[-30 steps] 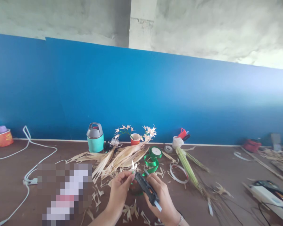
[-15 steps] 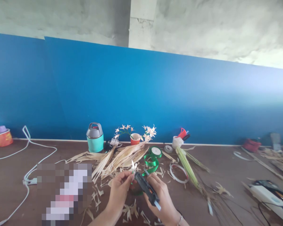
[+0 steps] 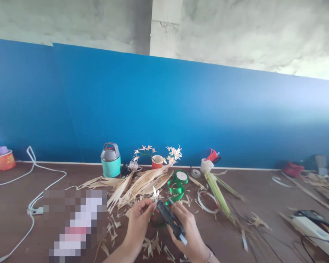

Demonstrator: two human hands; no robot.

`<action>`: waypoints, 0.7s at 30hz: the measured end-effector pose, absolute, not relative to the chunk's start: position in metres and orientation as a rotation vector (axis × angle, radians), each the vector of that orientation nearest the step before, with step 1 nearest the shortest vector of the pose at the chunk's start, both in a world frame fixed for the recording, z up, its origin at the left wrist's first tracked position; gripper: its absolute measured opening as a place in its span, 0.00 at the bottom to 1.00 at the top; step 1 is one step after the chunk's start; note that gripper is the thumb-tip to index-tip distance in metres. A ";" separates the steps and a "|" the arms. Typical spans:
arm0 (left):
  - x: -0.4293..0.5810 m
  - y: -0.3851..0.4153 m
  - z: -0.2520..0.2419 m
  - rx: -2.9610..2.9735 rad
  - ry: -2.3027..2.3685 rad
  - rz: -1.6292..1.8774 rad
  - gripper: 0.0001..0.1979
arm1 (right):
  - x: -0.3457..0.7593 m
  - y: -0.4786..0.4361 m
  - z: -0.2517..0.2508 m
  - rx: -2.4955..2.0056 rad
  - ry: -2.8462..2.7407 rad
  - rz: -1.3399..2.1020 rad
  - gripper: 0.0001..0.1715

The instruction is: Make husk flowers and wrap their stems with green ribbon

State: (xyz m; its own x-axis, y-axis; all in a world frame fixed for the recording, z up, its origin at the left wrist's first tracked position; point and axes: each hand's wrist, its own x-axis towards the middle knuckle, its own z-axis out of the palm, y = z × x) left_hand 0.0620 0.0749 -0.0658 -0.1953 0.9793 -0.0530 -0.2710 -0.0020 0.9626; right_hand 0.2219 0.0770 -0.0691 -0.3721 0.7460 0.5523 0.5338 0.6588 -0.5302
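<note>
Between thumb and fingertips, my left hand (image 3: 139, 218) pinches the green stem of a small white flower (image 3: 155, 193), its petals pointing up. My right hand (image 3: 186, 227) is wrapped round a black glue gun (image 3: 170, 218), with a pale glue stick poking from its back end. The gun's nozzle is beside the base of the flower; whether they touch I cannot tell. Just beyond the hands, green ribbon (image 3: 178, 193) trails from its spool (image 3: 181, 176). Below them on the table lie cut husk petals (image 3: 151, 246).
Dried corn husks (image 3: 148, 182) spread behind the hands. An orange cup (image 3: 157, 162) holds finished flower sprays. A turquoise flask (image 3: 111, 164) stands to its left, and a wire coil (image 3: 207, 201) and green stalks (image 3: 218, 195) lie to the right. A white cable (image 3: 49, 170) runs along the left.
</note>
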 end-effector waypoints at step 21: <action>0.061 0.072 -0.056 0.913 1.214 1.448 0.16 | 0.240 0.090 -0.055 -1.472 -1.995 0.296 0.14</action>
